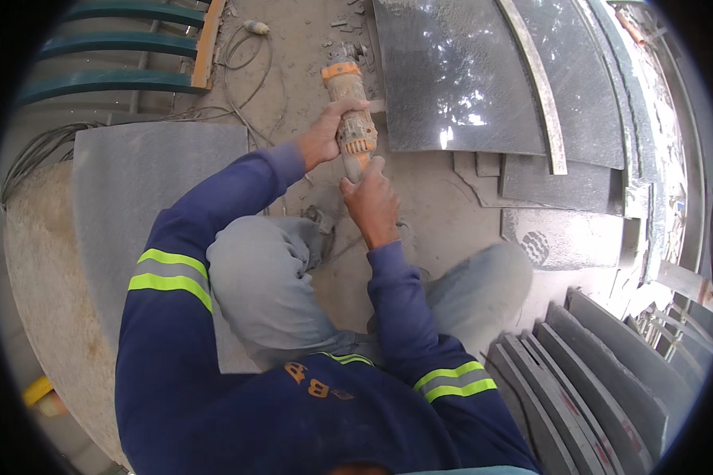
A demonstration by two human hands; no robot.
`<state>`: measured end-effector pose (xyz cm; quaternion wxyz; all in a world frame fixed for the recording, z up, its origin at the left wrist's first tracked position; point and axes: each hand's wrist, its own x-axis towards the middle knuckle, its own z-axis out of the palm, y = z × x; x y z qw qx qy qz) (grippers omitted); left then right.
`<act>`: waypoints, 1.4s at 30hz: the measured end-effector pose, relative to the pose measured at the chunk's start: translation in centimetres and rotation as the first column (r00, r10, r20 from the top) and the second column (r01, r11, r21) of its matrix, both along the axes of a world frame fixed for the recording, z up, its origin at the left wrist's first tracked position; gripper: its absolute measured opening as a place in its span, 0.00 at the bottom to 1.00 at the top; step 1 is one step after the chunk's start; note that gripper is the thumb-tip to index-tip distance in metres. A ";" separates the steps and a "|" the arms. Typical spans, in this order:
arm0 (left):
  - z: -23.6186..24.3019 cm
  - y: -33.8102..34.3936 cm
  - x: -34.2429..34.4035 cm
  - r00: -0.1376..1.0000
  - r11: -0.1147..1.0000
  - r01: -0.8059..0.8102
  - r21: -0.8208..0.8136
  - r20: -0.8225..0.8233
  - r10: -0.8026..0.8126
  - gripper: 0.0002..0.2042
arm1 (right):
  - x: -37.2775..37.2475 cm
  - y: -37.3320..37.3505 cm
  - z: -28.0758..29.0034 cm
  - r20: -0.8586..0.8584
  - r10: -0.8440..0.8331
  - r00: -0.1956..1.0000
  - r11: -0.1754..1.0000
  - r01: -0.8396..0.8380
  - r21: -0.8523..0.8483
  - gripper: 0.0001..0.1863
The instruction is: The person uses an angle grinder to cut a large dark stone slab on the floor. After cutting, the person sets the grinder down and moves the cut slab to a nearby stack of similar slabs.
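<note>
Out in front of me is a dusty orange and grey angle grinder (358, 131), its head pointing away toward the left edge of a dark polished stone slab (459, 71). My left hand (325, 136) wraps around the middle of its body, thumb across the top. My right hand (371, 202) closes around the narrow rear handle, nearer to my knees. The grinder's head lies beside the slab; dust and its small size hide the disc, and I cannot tell whether it touches anything.
A grey slab (154, 170) lies at my left, near coiled cables (36, 158) and a cable plug (256, 27). Green curved bars (119, 79) stand at the far left. A long pale strip (540, 87) crosses the dark slabs. Several stone slabs (586, 380) lean at my lower right.
</note>
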<state>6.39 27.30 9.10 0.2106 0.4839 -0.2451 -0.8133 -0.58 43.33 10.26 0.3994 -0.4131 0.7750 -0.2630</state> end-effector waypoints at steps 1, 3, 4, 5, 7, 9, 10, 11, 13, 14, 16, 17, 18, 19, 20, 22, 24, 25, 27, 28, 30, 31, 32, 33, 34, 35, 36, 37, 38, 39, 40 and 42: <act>0.2 0.1 -0.6 1.000 1.000 -0.011 0.014 0.001 0.011 0.17 | -0.6 0.0 0.5 -0.006 0.004 1.000 1.000 -0.004 0.013 0.28; -0.2 0.7 -1.1 1.000 0.999 -0.012 0.045 -0.024 0.013 0.17 | -1.3 0.8 1.3 -0.013 0.009 1.000 0.999 -0.009 0.035 0.28; -0.5 0.6 -1.1 0.999 0.999 0.004 0.046 -0.044 -0.002 0.17 | -1.5 0.7 1.5 -0.007 0.005 1.000 1.000 -0.004 0.028 0.28; -0.8 0.3 -1.1 0.998 0.999 0.023 0.047 -0.064 -0.020 0.17 | -1.5 0.7 1.6 -0.001 -0.003 1.000 1.000 0.003 0.021 0.28; -0.9 0.8 -1.9 1.000 0.999 0.027 0.032 -0.009 -0.027 0.16 | -1.3 0.9 0.3 -0.019 -0.027 0.999 1.000 0.027 0.016 0.28; -1.8 1.0 -2.0 0.999 0.999 0.037 0.018 0.020 -0.038 0.14 | -1.0 1.2 -0.4 -0.038 -0.041 0.998 0.999 0.041 0.016 0.27; -2.6 0.6 -1.8 0.999 0.999 0.043 0.010 0.022 -0.044 0.14 | -1.0 0.9 -0.6 -0.049 -0.041 0.998 0.999 0.042 0.019 0.26; -3.5 0.3 -1.6 0.998 0.999 0.049 0.002 0.025 -0.049 0.13 | -0.9 0.7 -0.8 -0.059 -0.040 0.997 0.999 0.042 0.021 0.25; -3.7 0.4 -1.8 0.996 0.996 0.089 -0.015 -0.007 -0.089 0.12 | -0.6 0.5 -1.5 -0.068 -0.068 0.995 0.998 0.068 0.008 0.25; -3.6 0.6 -1.8 0.994 0.994 0.110 -0.027 -0.021 -0.110 0.12 | -0.4 0.6 -1.8 -0.071 -0.082 0.994 0.997 0.082 -0.002 0.24; -3.9 0.2 -1.6 0.995 0.994 0.103 -0.025 -0.006 -0.103 0.12 | 0.1 0.6 -2.0 -0.059 -0.100 0.993 0.995 0.100 0.000 0.26; -4.1 0.1 -1.5 0.995 0.995 0.097 -0.025 0.003 -0.097 0.12 | 0.3 0.5 -2.2 -0.052 -0.107 0.993 0.994 0.107 0.000 0.27; -4.2 0.2 -1.5 0.996 0.996 0.093 -0.014 -0.014 -0.093 0.12 | 0.3 0.6 -2.0 -0.044 -0.109 0.993 0.994 0.110 0.011 0.27; -4.4 0.3 -1.5 0.996 0.996 0.088 -0.004 -0.030 -0.088 0.12 | 0.2 0.6 -1.9 -0.035 -0.110 0.993 0.994 0.110 0.022 0.28; -4.6 0.4 -1.3 0.996 0.997 0.080 0.007 -0.045 -0.080 0.12 | 0.3 0.6 -1.7 -0.025 -0.108 0.994 0.994 0.109 0.032 0.28; -4.5 1.1 -1.3 0.997 0.997 0.077 -0.016 -0.020 -0.077 0.14 | 0.6 1.0 -1.8 -0.043 -0.118 0.992 0.990 0.121 0.070 0.28; -4.8 1.7 -1.1 0.998 0.997 0.060 -0.049 -0.009 -0.060 0.15 | 1.0 1.4 -2.0 -0.034 -0.130 0.991 0.988 0.132 0.082 0.28; -5.1 2.1 -1.0 0.999 0.997 0.046 -0.070 -0.013 -0.047 0.16 | 1.3 1.7 -2.3 -0.017 -0.139 0.990 0.987 0.140 0.074 0.28; -5.4 2.8 -0.7 0.999 0.996 0.030 -0.084 -0.027 -0.032 0.17 | 1.3 2.3 -2.5 -0.025 -0.126 0.992 0.990 0.128 0.065 0.28; -5.3 3.3 -0.6 0.999 0.997 0.029 -0.077 -0.037 -0.032 0.18 | 1.2 2.7 -2.4 -0.051 -0.106 0.993 0.992 0.109 0.063 0.28; -5.6 3.8 -0.5 0.999 0.997 0.020 -0.068 -0.048 -0.024 0.18 | 1.2 3.2 -2.6 -0.062 -0.088 0.994 0.993 0.092 0.070 0.27; -5.9 3.9 -0.4 0.999 0.998 0.013 -0.065 -0.049 -0.017 0.19 | 1.2 3.4 -2.8 -0.049 -0.092 0.995 0.992 0.095 0.077 0.27; -6.2 4.0 -0.4 0.999 0.998 0.007 -0.062 -0.049 -0.010 0.19 | 1.2 3.4 -3.0 -0.035 -0.096 0.995 0.991 0.099 0.085 0.27; -6.3 4.0 -0.2 0.999 0.997 0.008 -0.081 -0.041 -0.012 0.19 | 1.4 3.6 -2.9 -0.020 -0.093 0.996 0.991 0.094 0.090 0.27; -6.3 3.9 -0.2 0.999 0.995 0.011 -0.100 -0.031 -0.014 0.19 | 1.4 3.7 -2.6 -0.005 -0.090 0.996 0.991 0.090 0.095 0.27; -6.4 3.9 -0.1 1.000 0.993 0.015 -0.118 -0.022 -0.017 0.20 | 1.4 3.8 -2.4 0.010 -0.087 0.996 0.991 0.086 0.100 0.27; -6.3 4.1 -0.2 1.000 0.993 0.011 -0.120 -0.003 -0.011 0.20 | 1.4 3.9 -2.5 0.017 -0.090 0.996 0.991 0.088 0.101 0.27; -6.2 4.4 -0.2 1.000 0.992 0.008 -0.123 0.017 -0.006 0.20 | 1.4 4.2 -2.6 0.023 -0.093 0.995 0.991 0.090 0.102 0.27; -6.0 4.6 -0.2 0.999 0.992 0.006 -0.125 0.036 -0.001 0.20 | 1.4 4.4 -2.7 0.030 -0.098 0.995 0.990 0.094 0.103 0.27; -5.8 4.8 -0.3 0.999 0.991 0.009 -0.132 0.042 -0.004 0.20 | 1.3 4.5 -2.8 0.032 -0.090 0.995 0.991 0.087 0.101 0.27; -5.6 5.0 -0.3 0.999 0.990 0.014 -0.140 0.048 -0.008 0.20 | 1.3 4.7 -2.9 0.035 -0.085 0.996 0.992 0.081 0.099 0.27; -5.4 5.2 -0.4 0.999 0.989 0.026 -0.148 0.051 -0.019 0.20 | 1.3 4.8 -2.9 0.044 -0.088 0.995 0.992 0.084 0.089 0.26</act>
